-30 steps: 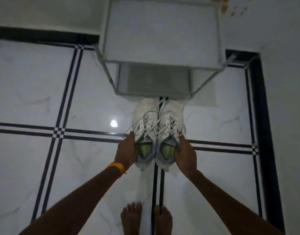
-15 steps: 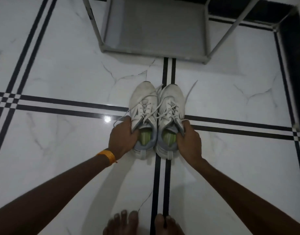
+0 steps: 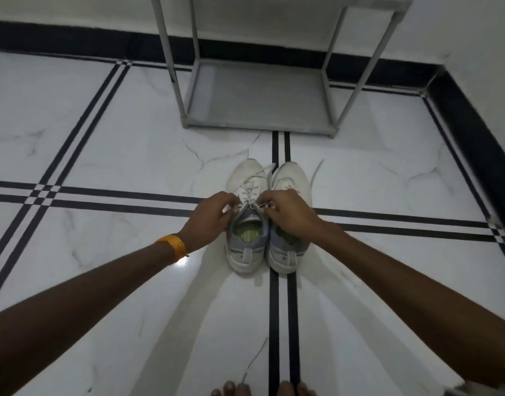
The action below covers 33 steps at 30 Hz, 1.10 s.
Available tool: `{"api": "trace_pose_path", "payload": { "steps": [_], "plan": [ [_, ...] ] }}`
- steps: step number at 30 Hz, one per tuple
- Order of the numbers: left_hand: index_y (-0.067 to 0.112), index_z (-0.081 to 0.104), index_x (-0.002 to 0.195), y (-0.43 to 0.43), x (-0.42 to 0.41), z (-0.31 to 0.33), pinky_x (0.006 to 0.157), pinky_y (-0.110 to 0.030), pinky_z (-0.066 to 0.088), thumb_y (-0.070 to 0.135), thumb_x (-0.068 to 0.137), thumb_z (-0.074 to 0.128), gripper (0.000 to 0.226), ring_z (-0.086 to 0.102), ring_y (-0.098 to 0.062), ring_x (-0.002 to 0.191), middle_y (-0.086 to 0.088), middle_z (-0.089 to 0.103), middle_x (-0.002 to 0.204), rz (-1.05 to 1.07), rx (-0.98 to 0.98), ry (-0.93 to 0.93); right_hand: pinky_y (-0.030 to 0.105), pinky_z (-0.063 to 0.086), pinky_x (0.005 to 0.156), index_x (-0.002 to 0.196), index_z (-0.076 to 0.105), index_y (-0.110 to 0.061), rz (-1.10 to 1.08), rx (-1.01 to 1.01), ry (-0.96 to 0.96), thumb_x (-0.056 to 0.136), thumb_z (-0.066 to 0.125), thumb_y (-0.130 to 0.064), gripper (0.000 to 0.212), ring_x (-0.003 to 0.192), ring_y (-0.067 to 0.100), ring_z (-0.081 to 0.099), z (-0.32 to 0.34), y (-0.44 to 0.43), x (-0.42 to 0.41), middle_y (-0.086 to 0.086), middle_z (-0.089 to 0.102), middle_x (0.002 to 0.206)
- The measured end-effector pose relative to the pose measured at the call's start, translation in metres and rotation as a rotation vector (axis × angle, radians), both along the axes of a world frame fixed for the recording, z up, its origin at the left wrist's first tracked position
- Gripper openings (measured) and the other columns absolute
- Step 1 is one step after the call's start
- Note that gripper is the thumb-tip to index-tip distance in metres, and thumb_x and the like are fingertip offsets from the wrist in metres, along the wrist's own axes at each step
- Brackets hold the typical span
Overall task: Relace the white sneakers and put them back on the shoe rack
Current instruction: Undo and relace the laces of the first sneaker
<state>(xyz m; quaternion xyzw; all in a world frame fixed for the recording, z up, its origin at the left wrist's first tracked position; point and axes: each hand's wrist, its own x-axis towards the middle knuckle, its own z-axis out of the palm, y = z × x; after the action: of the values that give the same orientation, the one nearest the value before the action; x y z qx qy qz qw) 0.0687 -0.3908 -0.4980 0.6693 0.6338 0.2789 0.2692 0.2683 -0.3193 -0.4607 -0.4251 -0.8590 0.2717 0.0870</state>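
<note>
Sneakers [image 3: 267, 218] sit on floor [image 3: 131, 155], laces pinched by left hand [image 3: 210, 218] and right hand [image 3: 288, 215].

Head camera, looking steeply down and forward

One wide-angle view only, worn on the head, so nothing is shared with a second view. It faces down over both forearms to the marble floor [image 3: 103, 144], with bare toes [image 3: 237, 390] at the bottom edge, the white sneakers [image 3: 267, 215] near centre, and the shoe rack [image 3: 185, 110] against the wall at the top.
</note>
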Motion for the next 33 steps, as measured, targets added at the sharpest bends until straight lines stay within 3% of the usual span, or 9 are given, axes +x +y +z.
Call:
{"api": "trace_pose_path", "payload": {
  "steps": [4, 7, 10, 12, 16, 19, 24, 27, 33],
  "plan": [
    [0.011, 0.057, 0.091, 0.005, 0.003, 0.009, 0.06, -0.032, 0.051, 0.02, 0.096, 0.057, 0.011, 0.062, -0.02, 0.066, -0.001, 0.063, 0.083, 0.043, -0.067, -0.094, 0.028, 0.044, 0.071, 0.084, 0.07, -0.01, -0.063, -0.058, 0.07, 0.087, 0.064, -0.007, 0.007, 0.077, 0.016, 0.062, 0.005, 0.004, -0.002, 0.005, 0.073, 0.085],
    [0.006, 0.053, 0.092, 0.01, 0.004, 0.013, 0.059, -0.028, 0.047, 0.017, 0.097, 0.053, 0.012, 0.058, -0.022, 0.065, -0.003, 0.06, 0.076, 0.099, -0.204, -0.213, 0.027, 0.041, 0.07, 0.089, 0.065, -0.008, -0.077, -0.118, 0.051, 0.091, 0.057, -0.007, 0.009, 0.08, 0.017, 0.059, 0.004, 0.002, -0.006, 0.003, 0.068, 0.087],
    [0.004, 0.054, 0.097, 0.015, 0.006, 0.017, 0.065, -0.032, 0.045, 0.013, 0.095, 0.048, 0.011, 0.051, -0.02, 0.074, -0.006, 0.058, 0.082, 0.11, -0.301, -0.263, 0.032, 0.045, 0.072, 0.093, 0.064, -0.007, -0.099, -0.162, 0.054, 0.092, 0.053, -0.007, 0.011, 0.084, 0.021, 0.061, 0.002, 0.002, -0.009, 0.006, 0.069, 0.093],
    [0.007, 0.059, 0.095, 0.019, 0.008, 0.017, 0.07, -0.035, 0.047, 0.013, 0.093, 0.051, 0.011, 0.054, -0.021, 0.076, -0.006, 0.062, 0.084, 0.11, -0.277, -0.21, 0.027, 0.042, 0.072, 0.09, 0.069, -0.008, -0.154, -0.158, 0.073, 0.089, 0.058, -0.009, 0.012, 0.083, 0.017, 0.061, 0.003, 0.004, -0.01, 0.004, 0.071, 0.093],
    [0.01, 0.071, 0.094, 0.023, 0.007, 0.023, 0.071, -0.026, 0.051, 0.014, 0.087, 0.065, 0.011, 0.062, -0.017, 0.078, 0.001, 0.066, 0.082, 0.088, -0.237, -0.123, 0.024, 0.047, 0.074, 0.082, 0.078, -0.01, -0.242, -0.047, 0.081, 0.084, 0.066, -0.009, 0.013, 0.081, 0.018, 0.067, 0.004, 0.003, -0.015, 0.006, 0.076, 0.087],
    [0.007, 0.074, 0.103, 0.022, 0.004, 0.026, 0.069, -0.015, 0.045, 0.017, 0.089, 0.066, 0.019, 0.063, -0.015, 0.087, 0.0, 0.07, 0.095, 0.064, -0.215, -0.106, 0.025, 0.047, 0.072, 0.086, 0.08, -0.009, -0.212, 0.013, 0.037, 0.084, 0.066, -0.01, 0.014, 0.074, 0.018, 0.064, 0.004, 0.003, -0.016, 0.007, 0.077, 0.086],
    [0.012, 0.074, 0.106, 0.014, 0.004, 0.022, 0.072, -0.019, 0.048, 0.02, 0.092, 0.063, 0.02, 0.064, -0.012, 0.093, 0.001, 0.071, 0.105, 0.104, -0.233, -0.196, 0.023, 0.042, 0.068, 0.09, 0.08, -0.009, -0.148, 0.043, -0.008, 0.086, 0.064, -0.013, 0.017, 0.075, 0.021, 0.066, 0.003, -0.001, -0.015, 0.009, 0.077, 0.087],
    [0.012, 0.074, 0.105, 0.012, 0.005, 0.024, 0.063, -0.018, 0.045, 0.018, 0.091, 0.063, 0.018, 0.06, -0.003, 0.085, 0.003, 0.069, 0.099, 0.12, -0.251, -0.21, 0.028, 0.05, 0.074, 0.093, 0.08, -0.01, -0.138, -0.022, 0.016, 0.086, 0.066, -0.014, 0.016, 0.082, 0.02, 0.068, 0.005, 0.003, -0.011, 0.007, 0.077, 0.092],
    [0.007, 0.078, 0.094, 0.016, 0.003, 0.027, 0.075, -0.02, 0.048, 0.026, 0.081, 0.077, 0.023, 0.065, -0.012, 0.091, -0.004, 0.075, 0.098, 0.077, -0.271, -0.183, 0.03, 0.055, 0.077, 0.085, 0.081, -0.015, -0.114, -0.243, 0.074, 0.078, 0.08, -0.018, 0.008, 0.082, 0.014, 0.07, 0.011, 0.01, 0.004, 0.001, 0.077, 0.084]
  ]
}}
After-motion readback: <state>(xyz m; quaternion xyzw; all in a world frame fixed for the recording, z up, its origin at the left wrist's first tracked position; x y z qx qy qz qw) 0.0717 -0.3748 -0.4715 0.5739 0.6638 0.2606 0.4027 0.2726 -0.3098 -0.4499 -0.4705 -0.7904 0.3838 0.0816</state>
